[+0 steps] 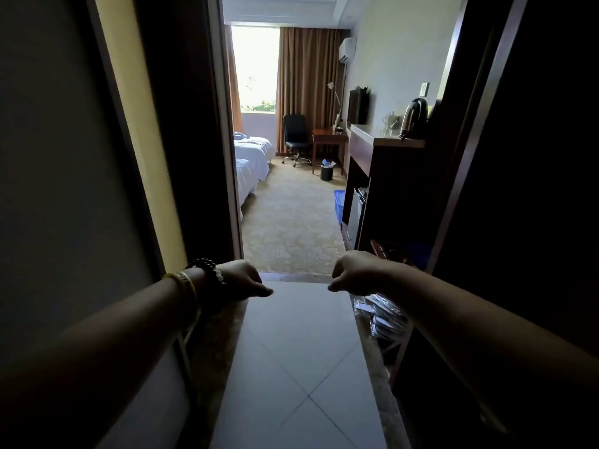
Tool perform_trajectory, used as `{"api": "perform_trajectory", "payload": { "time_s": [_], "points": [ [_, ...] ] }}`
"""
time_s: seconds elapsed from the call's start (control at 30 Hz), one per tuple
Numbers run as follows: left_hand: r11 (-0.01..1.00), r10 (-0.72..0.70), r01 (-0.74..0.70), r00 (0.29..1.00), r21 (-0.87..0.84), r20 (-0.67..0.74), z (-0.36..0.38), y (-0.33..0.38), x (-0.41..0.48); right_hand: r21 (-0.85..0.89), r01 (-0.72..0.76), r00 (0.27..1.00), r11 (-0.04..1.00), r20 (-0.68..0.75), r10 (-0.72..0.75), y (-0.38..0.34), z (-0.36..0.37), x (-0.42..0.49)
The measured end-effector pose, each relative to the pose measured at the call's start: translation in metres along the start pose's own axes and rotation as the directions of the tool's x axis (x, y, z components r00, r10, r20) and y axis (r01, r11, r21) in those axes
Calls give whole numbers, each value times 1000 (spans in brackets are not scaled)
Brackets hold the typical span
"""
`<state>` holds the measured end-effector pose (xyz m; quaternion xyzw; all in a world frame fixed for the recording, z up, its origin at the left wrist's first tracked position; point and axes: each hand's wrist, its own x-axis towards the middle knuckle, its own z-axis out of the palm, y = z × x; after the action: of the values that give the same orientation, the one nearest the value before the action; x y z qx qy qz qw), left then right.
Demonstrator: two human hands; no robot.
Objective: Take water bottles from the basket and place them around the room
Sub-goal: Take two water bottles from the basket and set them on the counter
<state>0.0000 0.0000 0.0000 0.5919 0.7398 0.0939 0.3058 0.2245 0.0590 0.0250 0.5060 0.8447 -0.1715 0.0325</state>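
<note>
– Your left hand [240, 280] droops from a raised wrist, fingers loosely curled, with nothing in it. A bead bracelet [207, 270] and a yellow band [188, 286] sit on that wrist.

– What lies past it?

– You stand on pale tile [298, 351] in a dark passage. Ahead, through the doorway, is carpet [291, 222]. Two white beds [252, 157] stand at its left edge. Right of them, by the curtain, come a chair [295, 134], a desk [329, 137], and a bin [326, 173] at the desk's foot.

– And the basket?

– It is blue, and it sits on the carpet against the near end of the dark cabinet [389, 189], well ahead of both your hands. Only one edge of the basket [338, 205] shows, so I cannot tell what it holds.

– My right hand?

– Your right hand [353, 273] is level with the left and apart from it, near where tile meets carpet. Its fingers curl loosely downward, and it holds nothing.

– Anything further right?

– A kettle [413, 118] stands on the cabinet's pale top. Below your right forearm, clear packets [382, 314] lie on a low shelf.
</note>
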Motion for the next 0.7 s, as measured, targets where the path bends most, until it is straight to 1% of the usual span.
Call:
{"api": "perform_trajectory", "payload": {
  "time_s": [0.1,0.2,0.27,0.33,0.47,0.57,0.7],
  "points": [
    [1000,-18,18,999,2,-28,-30,-12,31,21,-40,999,999,-28,40,-11,-6,41],
    [1000,-21,21,999,8,-38,-60,-24,63,90,-44,999,995,-24,46,-23,-13,82],
    [998,-34,37,998,52,-48,-78,-31,83,95,-38,999,995,-19,40,-31,-17,107],
    [997,-40,43,998,60,-57,-90,-38,108,107,-35,999,994,-36,39,-34,-20,133],
    [999,13,-10,997,42,-74,-100,-45,150,121,-23,997,992,-76,32,-35,-26,175],
    [999,45,-43,995,20,-94,-106,-47,176,99,-39,997,994,-56,45,-29,-30,204],
    [997,81,-80,995,18,-51,-117,-47,213,88,-45,997,995,-53,50,-18,-40,249]
  ]
}}
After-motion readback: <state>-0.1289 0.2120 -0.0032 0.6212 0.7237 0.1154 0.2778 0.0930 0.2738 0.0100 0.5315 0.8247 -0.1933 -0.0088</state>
